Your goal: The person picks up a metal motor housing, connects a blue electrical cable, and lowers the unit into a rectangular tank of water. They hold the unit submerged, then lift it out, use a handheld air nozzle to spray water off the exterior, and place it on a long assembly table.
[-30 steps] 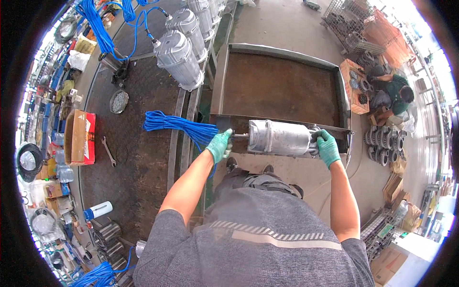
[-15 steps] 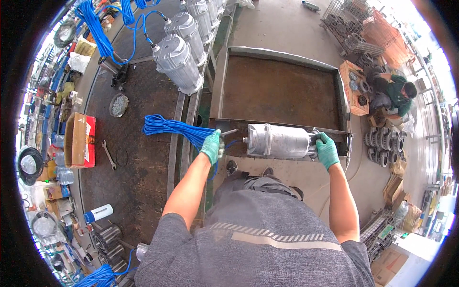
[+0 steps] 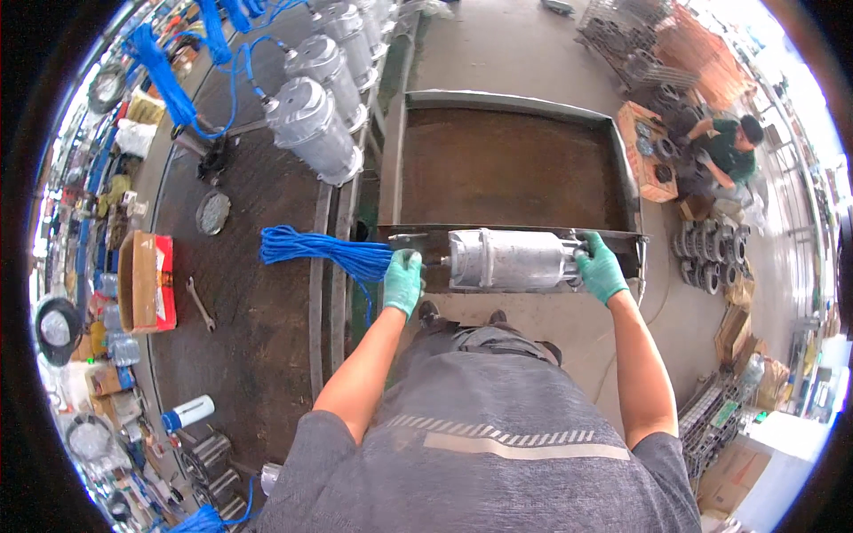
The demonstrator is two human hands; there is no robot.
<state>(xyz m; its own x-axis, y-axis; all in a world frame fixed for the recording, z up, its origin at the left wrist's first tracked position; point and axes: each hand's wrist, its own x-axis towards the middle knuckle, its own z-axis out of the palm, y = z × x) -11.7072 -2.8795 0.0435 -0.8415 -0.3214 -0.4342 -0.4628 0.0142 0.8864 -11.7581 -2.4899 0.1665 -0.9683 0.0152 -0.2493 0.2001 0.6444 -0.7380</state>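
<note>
A silver motor-like pump body (image 3: pixel 506 260) lies on its side across the front ledge of a metal tray. My right hand (image 3: pixel 602 271), in a green glove, is closed round the open-legged end at its right. A cable leaves the left end of the pump body toward my gloved left hand (image 3: pixel 403 282), whose fingers curl round the cable where the blue cable bundle (image 3: pixel 324 251) meets it. Just beyond those fingertips is a short metal rod (image 3: pixel 407 237), apart from them as far as I can see. My palms and the grip's inner side are hidden.
The brown tray (image 3: pixel 511 99) extends beyond the pump body. On the left workbench (image 3: pixel 258 338) are a wrench (image 3: pixel 201 305), a red-and-brown box (image 3: pixel 147 282), a dish of small parts (image 3: pixel 213 213) and several upright pumps (image 3: pixel 313 129). A co-worker (image 3: pixel 733 151) sits at the right.
My left hand has turned more upright and drawn away from the metal rod, which now lies level beyond it. The right hand keeps its grip on the pump body. The whole view has shifted slightly.
</note>
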